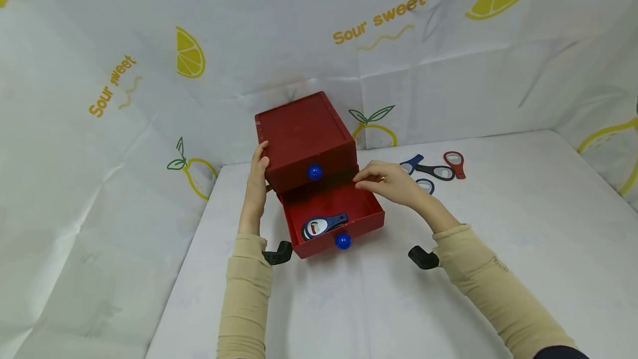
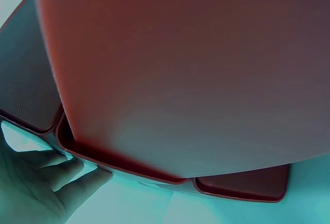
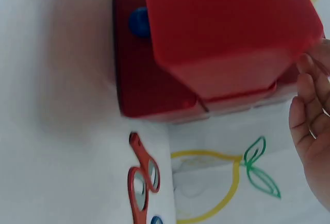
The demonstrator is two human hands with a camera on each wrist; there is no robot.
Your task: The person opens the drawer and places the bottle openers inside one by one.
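Note:
A red two-drawer cabinet (image 1: 304, 134) stands against the back cloth, its upper drawer closed and its lower drawer (image 1: 366, 226) pulled out. Inside the lower drawer, near the front, a blue bottle opener (image 1: 331, 220) lies on top of at least one other. My left hand (image 1: 256, 181) rests along the cabinet's left side; in the left wrist view its extended fingers (image 2: 85, 185) touch that side. Over the drawer's right edge hovers my right hand (image 1: 391, 181), fingers loosely bent, with nothing visible in them. The right wrist view shows those fingers (image 3: 307, 87) close to the red drawer.
Right of the cabinet, several bottle openers lie on the white table, among them a red one (image 1: 454, 164) and a black one (image 1: 436, 172). Blue round knobs (image 1: 343, 241) stick out from the drawer fronts. A lemon-print cloth (image 1: 279, 26) hangs behind the table.

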